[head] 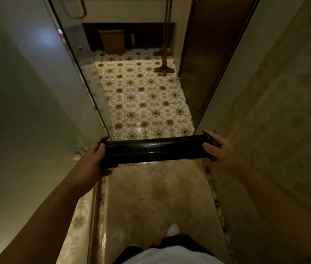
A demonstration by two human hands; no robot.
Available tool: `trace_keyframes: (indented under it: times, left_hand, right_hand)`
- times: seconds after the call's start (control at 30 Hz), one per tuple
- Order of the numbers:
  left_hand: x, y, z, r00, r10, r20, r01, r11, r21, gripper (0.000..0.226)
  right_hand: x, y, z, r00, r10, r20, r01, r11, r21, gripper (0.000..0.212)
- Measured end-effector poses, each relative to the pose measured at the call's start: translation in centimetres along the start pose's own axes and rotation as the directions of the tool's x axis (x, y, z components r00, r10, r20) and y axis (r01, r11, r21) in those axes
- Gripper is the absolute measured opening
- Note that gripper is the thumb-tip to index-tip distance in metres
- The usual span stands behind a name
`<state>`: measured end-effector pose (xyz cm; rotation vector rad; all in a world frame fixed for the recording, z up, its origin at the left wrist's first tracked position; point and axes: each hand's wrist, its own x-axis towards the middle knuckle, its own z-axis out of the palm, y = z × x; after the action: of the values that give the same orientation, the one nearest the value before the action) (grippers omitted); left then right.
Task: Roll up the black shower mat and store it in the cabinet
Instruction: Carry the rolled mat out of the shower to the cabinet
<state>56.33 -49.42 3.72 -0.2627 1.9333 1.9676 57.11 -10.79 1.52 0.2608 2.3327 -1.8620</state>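
Ahead, beyond the fingers, patterned tile floor point(147, 100) between glass door point(69, 60) and dark wooden door point(209, 54). Below the fingers, plain beige shower floor point(158, 197). Black shower mat point(155, 149), rolled into a tight tube, held level in the air. Left hand point(91, 159) fingers wrapped round its left end; right hand point(221, 147) fingers clasping its right end.
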Motion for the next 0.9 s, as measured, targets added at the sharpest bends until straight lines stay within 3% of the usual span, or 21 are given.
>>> trace_keyframes:
  times: [0.23, 0.43, 0.6, 0.9]
  left_hand:
    - [1.4, 0.7, 2.4, 0.998, -0.056, 0.009, 0.056, 0.975, -0.215, 0.032]
    - [3.3, 2.3, 4.1, 0.999, -0.041, -0.008, 0.038, 0.969, -0.246, 0.042]
    - [6.0, 3.0, 4.9, 0.998, -0.036, -0.048, 0.024, 0.970, -0.242, 0.042]
    - [15.2, 5.3, 2.3, 0.998, -0.051, -0.021, 0.045, 0.969, -0.245, 0.038]
  right_hand:
    - [2.3, -0.9, -3.4, 0.999, -0.026, 0.024, 0.026, 0.999, -0.020, 0.053]
    - [5.1, -1.4, -4.7, 1.000, -0.021, 0.014, 0.020, 0.998, 0.060, 0.051]
    - [7.9, -1.3, -5.5, 0.999, 0.012, 0.037, -0.014, 0.998, 0.056, 0.064]
    - [17.3, -2.5, -3.9, 0.999, 0.021, 0.030, -0.022, 0.999, 0.035, 0.045]
